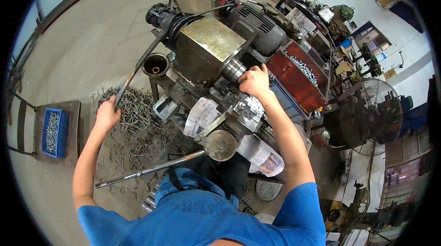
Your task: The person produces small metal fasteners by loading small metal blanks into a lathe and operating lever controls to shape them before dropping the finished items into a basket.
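My left hand (106, 115) is wrapped round the lower end of a long dark lever bar (138, 64), which slants up to the back of a lathe-like machine. At the front of its metal headstock (211, 39), the fingers of my right hand (255, 81) are curled at the round steel spindle nose (233, 68). Whatever they pinch is hidden. Just below that hand sits a shiny metal tool block (250, 110). Closer to me, a round disc (220, 146) has a long handle rod (151, 169) reaching left beside it. Newspaper sheets (202, 115) lie on the machine.
Curly metal shavings (126, 113) are heaped on the floor. A blue bin (64, 131) of small metal parts stands at far left. To the right are a red metal bin (294, 92) holding similar parts and a caged fan (370, 113). A motor (259, 30) sits behind the headstock.
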Demonstrator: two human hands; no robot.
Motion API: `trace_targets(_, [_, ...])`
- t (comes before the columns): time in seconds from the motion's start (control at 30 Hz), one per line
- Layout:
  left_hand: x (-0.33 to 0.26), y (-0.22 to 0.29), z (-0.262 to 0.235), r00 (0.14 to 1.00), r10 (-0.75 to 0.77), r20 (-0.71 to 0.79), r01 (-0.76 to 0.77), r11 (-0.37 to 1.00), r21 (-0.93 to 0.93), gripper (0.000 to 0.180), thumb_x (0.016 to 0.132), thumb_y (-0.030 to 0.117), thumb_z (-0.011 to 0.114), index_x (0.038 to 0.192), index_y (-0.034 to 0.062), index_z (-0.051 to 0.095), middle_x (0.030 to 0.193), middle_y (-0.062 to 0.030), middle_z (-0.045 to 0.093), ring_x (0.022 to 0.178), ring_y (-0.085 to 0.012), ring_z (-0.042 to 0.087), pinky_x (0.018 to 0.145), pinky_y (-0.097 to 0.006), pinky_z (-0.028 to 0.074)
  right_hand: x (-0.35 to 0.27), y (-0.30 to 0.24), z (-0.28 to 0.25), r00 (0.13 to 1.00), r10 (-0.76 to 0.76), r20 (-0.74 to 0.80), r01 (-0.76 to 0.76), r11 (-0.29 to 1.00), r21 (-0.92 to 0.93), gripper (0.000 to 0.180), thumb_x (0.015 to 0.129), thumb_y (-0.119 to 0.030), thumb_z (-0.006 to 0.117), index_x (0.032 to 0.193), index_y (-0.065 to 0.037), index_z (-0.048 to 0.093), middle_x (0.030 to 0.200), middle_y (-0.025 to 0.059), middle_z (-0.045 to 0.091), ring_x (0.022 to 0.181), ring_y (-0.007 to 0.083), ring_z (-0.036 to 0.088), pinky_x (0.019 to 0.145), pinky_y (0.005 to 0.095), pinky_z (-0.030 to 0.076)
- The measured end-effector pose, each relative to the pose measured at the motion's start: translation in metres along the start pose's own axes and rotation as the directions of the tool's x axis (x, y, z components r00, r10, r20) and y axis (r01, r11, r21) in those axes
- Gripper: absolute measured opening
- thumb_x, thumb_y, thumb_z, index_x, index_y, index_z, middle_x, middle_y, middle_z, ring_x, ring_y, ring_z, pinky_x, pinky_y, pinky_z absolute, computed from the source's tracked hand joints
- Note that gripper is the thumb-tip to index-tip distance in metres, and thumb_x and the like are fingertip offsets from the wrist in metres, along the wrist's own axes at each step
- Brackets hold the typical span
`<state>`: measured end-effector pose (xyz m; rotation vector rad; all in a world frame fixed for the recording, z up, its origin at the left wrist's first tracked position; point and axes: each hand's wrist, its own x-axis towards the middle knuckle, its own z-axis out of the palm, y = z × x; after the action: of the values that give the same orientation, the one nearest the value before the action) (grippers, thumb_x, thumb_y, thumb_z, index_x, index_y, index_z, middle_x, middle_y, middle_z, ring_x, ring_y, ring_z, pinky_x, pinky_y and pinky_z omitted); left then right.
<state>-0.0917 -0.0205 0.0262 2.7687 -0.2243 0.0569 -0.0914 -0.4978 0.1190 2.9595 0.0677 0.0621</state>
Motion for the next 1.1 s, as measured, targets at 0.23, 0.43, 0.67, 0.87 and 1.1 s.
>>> trace_targets(0.23, [0.084, -0.121, -0.032, 0.994, 0.038, -0.107, 0.021, 0.862, 0.506, 0.013, 0.071, 0.008, 0.056, 0.083, 0.0070, 0.061, 0.076, -0.0160, 0.062, 0.072, -0.0335, 0.062, 0.064, -0.045, 0.050, 0.004, -0.001, 0.001, 0.998, 0.041, -0.040, -0.038, 0.995, 0.089, 0.028, 0.051, -0.026, 0.063, 0.077, -0.021, 0.074, 0.086, 0.0047, 0.067, 0.103, 0.0208, 0.053, 0.106, 0.0476, 0.022])
trace_targets(0.43, [0.121, -0.137, -0.039, 0.993, 0.060, -0.102, 0.008, 0.827, 0.563, 0.009, 0.072, 0.006, 0.055, 0.078, 0.0064, 0.061, 0.081, -0.0151, 0.063, 0.079, -0.0324, 0.062, 0.069, -0.043, 0.050, -0.005, 0.006, 0.007, 0.993, 0.001, -0.114, 0.008, 0.997, 0.079, 0.025, 0.053, -0.025, 0.065, 0.076, -0.022, 0.074, 0.078, 0.0037, 0.067, 0.101, 0.0230, 0.053, 0.105, 0.0530, 0.021])
trace_targets(0.67, [0.097, -0.033, 0.019, 0.681, 0.217, -0.700, -0.419, 0.899, -0.128, 0.022, 0.081, 0.016, 0.057, 0.099, 0.0044, 0.062, 0.086, -0.0143, 0.063, 0.079, -0.0318, 0.062, 0.071, -0.038, 0.049, -0.095, 0.024, -0.024, 0.886, 0.010, -0.464, 0.089, 0.978, 0.191, 0.034, 0.054, -0.018, 0.064, 0.087, -0.012, 0.068, 0.111, 0.0018, 0.061, 0.109, 0.0246, 0.050, 0.101, 0.0554, 0.025])
trace_targets(0.87, [0.073, 0.016, 0.218, 0.964, 0.132, 0.232, -0.134, 0.991, -0.007, 0.043, 0.071, 0.032, 0.067, 0.102, 0.0035, 0.059, 0.092, -0.0182, 0.064, 0.089, -0.0350, 0.062, 0.076, -0.044, 0.049, -0.238, 0.075, -0.003, 0.872, 0.370, -0.322, -0.206, 0.872, 0.444, 0.033, 0.055, -0.013, 0.063, 0.087, -0.005, 0.068, 0.106, 0.0113, 0.063, 0.104, 0.0301, 0.052, 0.096, 0.0426, 0.037])
trace_targets(1.1, [0.121, 0.040, 0.201, 0.796, 0.364, 0.484, -0.577, 0.700, 0.421, 0.019, 0.071, 0.018, 0.064, 0.088, 0.0104, 0.064, 0.092, -0.0127, 0.065, 0.087, -0.0285, 0.064, 0.071, -0.041, 0.051, -0.413, 0.124, 0.055, 0.672, 0.739, -0.056, -0.658, 0.630, 0.413, 0.038, 0.057, -0.013, 0.064, 0.094, -0.004, 0.068, 0.099, 0.0165, 0.064, 0.099, 0.0327, 0.057, 0.087, 0.0376, 0.046])
